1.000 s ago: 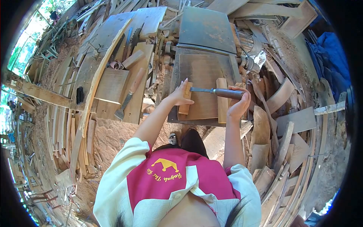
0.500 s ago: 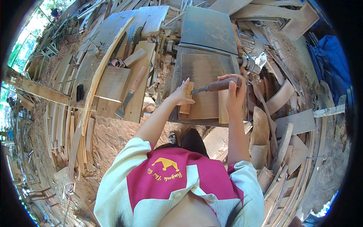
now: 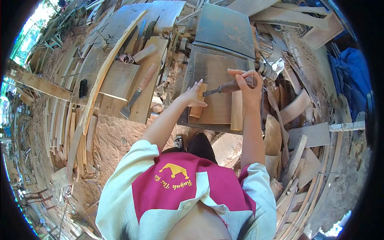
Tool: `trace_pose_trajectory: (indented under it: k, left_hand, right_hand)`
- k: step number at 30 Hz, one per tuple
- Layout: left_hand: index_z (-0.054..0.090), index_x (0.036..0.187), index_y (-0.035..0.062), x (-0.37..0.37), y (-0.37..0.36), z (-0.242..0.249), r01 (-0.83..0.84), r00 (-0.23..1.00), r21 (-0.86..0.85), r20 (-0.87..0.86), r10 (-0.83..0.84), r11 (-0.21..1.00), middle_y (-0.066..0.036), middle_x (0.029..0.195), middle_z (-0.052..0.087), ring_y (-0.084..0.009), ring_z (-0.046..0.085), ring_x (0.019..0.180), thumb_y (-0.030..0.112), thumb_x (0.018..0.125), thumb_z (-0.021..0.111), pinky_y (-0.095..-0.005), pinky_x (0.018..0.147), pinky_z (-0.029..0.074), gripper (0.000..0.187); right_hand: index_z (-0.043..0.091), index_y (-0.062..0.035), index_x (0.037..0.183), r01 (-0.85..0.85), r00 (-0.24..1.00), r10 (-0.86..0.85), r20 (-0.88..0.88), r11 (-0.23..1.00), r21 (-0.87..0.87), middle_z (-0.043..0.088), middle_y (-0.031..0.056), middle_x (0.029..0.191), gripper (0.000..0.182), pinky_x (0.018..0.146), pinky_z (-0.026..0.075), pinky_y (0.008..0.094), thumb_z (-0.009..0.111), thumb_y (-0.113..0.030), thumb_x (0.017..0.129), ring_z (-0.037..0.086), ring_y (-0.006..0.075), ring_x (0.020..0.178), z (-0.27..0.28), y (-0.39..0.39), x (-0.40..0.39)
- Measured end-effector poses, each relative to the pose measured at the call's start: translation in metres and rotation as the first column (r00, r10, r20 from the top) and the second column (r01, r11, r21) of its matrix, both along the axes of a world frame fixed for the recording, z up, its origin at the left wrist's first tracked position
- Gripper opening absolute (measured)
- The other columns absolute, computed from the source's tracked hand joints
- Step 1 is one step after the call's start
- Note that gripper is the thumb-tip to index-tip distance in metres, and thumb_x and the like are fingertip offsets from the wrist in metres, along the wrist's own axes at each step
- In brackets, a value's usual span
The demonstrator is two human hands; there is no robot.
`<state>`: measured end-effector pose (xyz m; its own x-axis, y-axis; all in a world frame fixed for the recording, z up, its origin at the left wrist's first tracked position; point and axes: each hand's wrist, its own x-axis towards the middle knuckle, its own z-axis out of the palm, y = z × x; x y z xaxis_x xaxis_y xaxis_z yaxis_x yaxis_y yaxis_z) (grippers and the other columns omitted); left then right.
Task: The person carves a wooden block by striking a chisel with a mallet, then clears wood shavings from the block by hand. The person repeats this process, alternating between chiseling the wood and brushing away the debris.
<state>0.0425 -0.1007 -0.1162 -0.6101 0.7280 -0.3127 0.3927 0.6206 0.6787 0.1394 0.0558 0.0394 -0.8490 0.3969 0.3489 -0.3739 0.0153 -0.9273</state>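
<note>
A small wooden block [image 3: 196, 112] lies on a wide flat board [image 3: 218, 110] at the machine table. My left hand [image 3: 193, 96] holds the block, with the thumb across its near part and the fingers at its far end. In my right hand [image 3: 251, 85] is a chisel [image 3: 230, 87] with a brown wooden handle. The blade points left, and its tip meets or nearly meets the block's right side. Close below the chisel handle, a narrow wooden strip [image 3: 236, 114] lies along the board's right side.
Left of me, a bench holds a second chisel [image 3: 138, 94], a wooden piece [image 3: 146, 53] and a saw blade [image 3: 150, 29]. A metal plate [image 3: 224, 30] sits beyond the board. Offcuts [image 3: 298, 106] pile up at the right, near a blue tarp [image 3: 352, 70].
The fingers of my right hand have shifted on the chisel handle, with the index finger now raised more. My left hand stays on the block. The whole view has moved slightly.
</note>
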Motion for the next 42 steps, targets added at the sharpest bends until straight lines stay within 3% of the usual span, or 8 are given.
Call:
trace_pose_trajectory:
  k: [2,4,7,14,20,26,42]
  left_hand:
    - [-0.007,0.139,0.0086,0.001,-0.001,0.005,0.001,1.000,-0.012,0.026,-0.001,1.000,-0.027,0.141,0.012,-0.0301,0.011,0.134,0.045,0.056,0.075,-0.0391,0.108,0.013,0.122]
    - [-0.007,0.139,0.0088,0.000,0.000,0.001,0.006,1.000,-0.001,0.011,-0.006,1.000,-0.027,0.141,0.012,-0.0301,0.011,0.134,0.046,0.057,0.075,-0.0391,0.108,0.013,0.122]
    - [-0.007,0.139,0.0100,-0.001,0.000,-0.001,0.002,1.000,-0.016,0.005,-0.002,1.000,-0.026,0.141,0.011,-0.0309,0.013,0.133,0.047,0.057,0.074,-0.0389,0.108,0.013,0.121]
    - [-0.008,0.139,0.0168,-0.003,0.001,-0.007,0.006,1.000,-0.053,-0.024,-0.007,0.999,-0.022,0.143,0.010,-0.0387,0.017,0.130,0.051,0.057,0.072,-0.0384,0.108,0.016,0.120]
    - [-0.008,0.139,0.0113,-0.005,0.002,-0.014,0.033,0.999,-0.027,-0.025,-0.033,0.999,-0.024,0.142,0.008,-0.0313,0.015,0.133,0.050,0.059,0.072,-0.0383,0.109,0.012,0.120]
    - [-0.010,0.139,0.0138,-0.005,0.002,-0.009,0.035,0.999,-0.082,-0.008,-0.036,0.996,-0.024,0.142,0.008,-0.0350,0.013,0.132,0.052,0.059,0.071,-0.0380,0.109,0.013,0.120]
    - [-0.008,0.139,0.0148,-0.004,0.001,-0.005,0.028,1.000,-0.085,0.010,-0.027,0.996,-0.024,0.142,0.008,-0.0385,0.015,0.131,0.051,0.059,0.072,-0.0382,0.108,0.015,0.119]
  right_hand:
    - [0.049,-0.0032,0.080,0.050,0.998,-0.048,0.042,0.998,-0.036,0.060,0.0101,0.074,0.014,0.072,0.049,0.0296,0.062,-0.003,0.077,0.061,0.0201,0.075,-0.003,0.001,-0.007]
    - [0.049,-0.0035,0.080,0.211,0.977,-0.211,0.008,0.970,-0.124,0.058,0.0085,0.069,0.013,0.062,0.048,0.0260,0.062,-0.002,0.078,0.059,0.0171,0.064,-0.012,0.003,-0.016]
    - [0.048,-0.0037,0.080,0.228,0.970,-0.239,-0.041,0.957,-0.180,0.056,0.0074,0.066,0.012,0.059,0.046,0.0264,0.060,-0.001,0.079,0.056,0.0159,0.060,-0.015,0.004,-0.022]
    - [0.047,-0.0033,0.079,0.189,0.978,-0.202,-0.052,0.964,-0.189,0.055,0.0077,0.065,0.012,0.060,0.045,0.0274,0.059,-0.001,0.079,0.055,0.0154,0.060,-0.016,0.009,-0.021]
    - [0.047,-0.0029,0.079,0.182,0.978,-0.197,-0.072,0.967,-0.176,0.056,0.0085,0.064,0.012,0.059,0.045,0.0274,0.059,-0.001,0.079,0.055,0.0157,0.059,-0.020,0.008,-0.021]
    - [0.047,-0.0026,0.080,0.235,0.964,-0.251,-0.083,0.958,-0.165,0.056,0.0087,0.065,0.012,0.059,0.046,0.0272,0.058,0.000,0.079,0.055,0.0156,0.058,-0.015,0.001,-0.024]
    - [0.048,-0.0028,0.079,0.169,0.982,-0.176,-0.066,0.980,-0.105,0.056,0.0078,0.067,0.010,0.060,0.046,0.0265,0.057,0.001,0.079,0.056,0.0145,0.061,-0.013,-0.002,-0.024]
